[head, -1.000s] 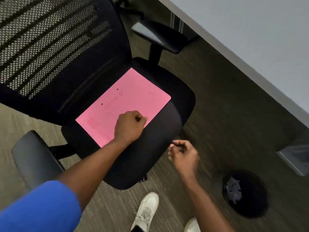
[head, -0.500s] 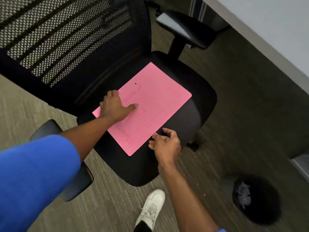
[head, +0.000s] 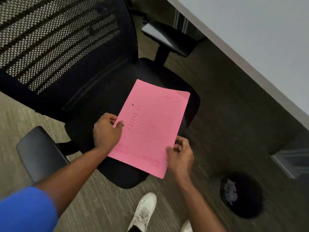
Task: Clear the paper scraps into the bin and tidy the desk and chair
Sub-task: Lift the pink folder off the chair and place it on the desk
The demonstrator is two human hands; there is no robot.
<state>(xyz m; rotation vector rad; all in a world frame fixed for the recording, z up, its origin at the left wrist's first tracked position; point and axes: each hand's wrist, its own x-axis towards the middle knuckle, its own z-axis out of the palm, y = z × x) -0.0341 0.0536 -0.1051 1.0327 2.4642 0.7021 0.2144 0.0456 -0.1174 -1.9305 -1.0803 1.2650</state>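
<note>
A pink printed sheet (head: 150,126) is held just above the seat of a black mesh-backed office chair (head: 93,104). My left hand (head: 107,131) grips the sheet's left edge, thumb on top. My right hand (head: 180,156) pinches its lower right edge. The sheet's far right corner curls up slightly. A round black bin (head: 250,210) stands on the carpet at the lower right, with crumpled grey paper scraps (head: 230,193) inside it. The grey desk (head: 260,30) runs along the upper right.
The chair's armrests stick out at the lower left (head: 38,151) and at the top centre (head: 168,39). My white shoes (head: 143,213) stand on the grey carpet below the seat. A grey desk support (head: 292,161) sits at the right edge near the bin.
My right hand has reached in and taken the sheet's lower right edge. My left hand shifted to its left edge. The sheet has been turned and raised off the seat.
</note>
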